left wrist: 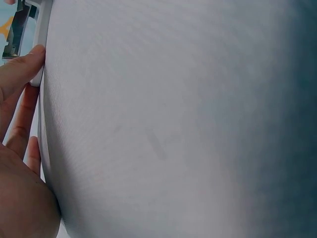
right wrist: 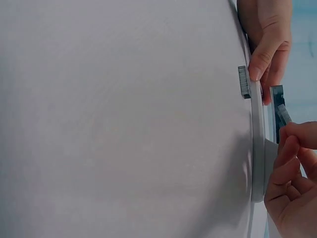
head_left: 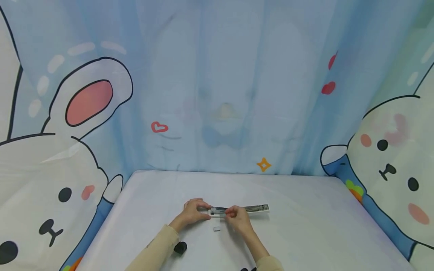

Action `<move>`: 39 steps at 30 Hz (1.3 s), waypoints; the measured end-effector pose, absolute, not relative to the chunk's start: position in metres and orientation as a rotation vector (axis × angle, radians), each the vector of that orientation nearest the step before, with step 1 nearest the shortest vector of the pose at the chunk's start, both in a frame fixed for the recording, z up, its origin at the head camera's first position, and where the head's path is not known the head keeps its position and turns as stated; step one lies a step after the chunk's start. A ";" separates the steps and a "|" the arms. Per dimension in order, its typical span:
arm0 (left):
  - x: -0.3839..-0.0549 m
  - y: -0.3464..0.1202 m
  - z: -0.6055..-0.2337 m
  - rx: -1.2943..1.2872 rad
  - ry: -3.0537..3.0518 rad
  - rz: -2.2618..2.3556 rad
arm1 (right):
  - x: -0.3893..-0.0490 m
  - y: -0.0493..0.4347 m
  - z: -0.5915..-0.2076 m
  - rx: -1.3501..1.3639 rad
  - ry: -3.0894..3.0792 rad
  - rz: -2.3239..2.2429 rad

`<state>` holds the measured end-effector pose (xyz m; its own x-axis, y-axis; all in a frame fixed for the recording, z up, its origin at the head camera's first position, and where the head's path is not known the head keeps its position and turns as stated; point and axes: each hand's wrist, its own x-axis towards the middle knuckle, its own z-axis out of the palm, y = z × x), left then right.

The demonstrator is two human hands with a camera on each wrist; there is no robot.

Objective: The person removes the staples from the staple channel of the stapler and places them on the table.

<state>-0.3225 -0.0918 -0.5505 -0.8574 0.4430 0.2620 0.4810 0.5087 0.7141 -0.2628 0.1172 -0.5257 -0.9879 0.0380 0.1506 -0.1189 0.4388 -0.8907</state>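
Note:
A white stapler (head_left: 262,209) lies opened out on the table, its metal magazine (right wrist: 277,94) exposed. My left hand (head_left: 194,211) grips the stapler's left end, thumb on the near side and fingers behind. In the left wrist view, that hand's thumb and fingers (left wrist: 32,57) meet at the white base's end. Over the stapler's middle, my right hand (head_left: 239,219) pinches a small strip of staples (right wrist: 284,114) between thumb and fingertips, close to the magazine. Another strip of staples (head_left: 217,229) rests on the table just in front of the stapler.
A black object (head_left: 180,247) is beside the left sleeve, and a second dark thing (head_left: 249,269) shows at the bottom edge near the right sleeve. The white-covered table (head_left: 305,226) ends at a blue printed curtain (head_left: 230,75).

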 end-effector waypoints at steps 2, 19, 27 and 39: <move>-0.323 -0.092 -0.550 -0.820 -2.690 -1.303 | -0.262 0.118 -0.529 0.091 -2.542 1.574; -0.324 -0.092 -0.553 -0.796 -2.686 -1.327 | -0.250 0.119 -0.534 0.178 -2.673 1.499; -0.323 -0.091 -0.551 -0.785 -2.704 -1.308 | -0.250 0.121 -0.536 0.200 -2.691 1.447; -0.323 -0.091 -0.553 -0.768 -2.707 -1.332 | -0.250 0.121 -0.534 0.194 -2.736 1.416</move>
<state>-0.3233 -0.0914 -0.5530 -0.8779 0.4171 0.2353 0.4410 0.5122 0.7370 -0.2504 0.1207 -0.5343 -0.9906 -0.0861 0.1062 -0.1365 0.5714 -0.8092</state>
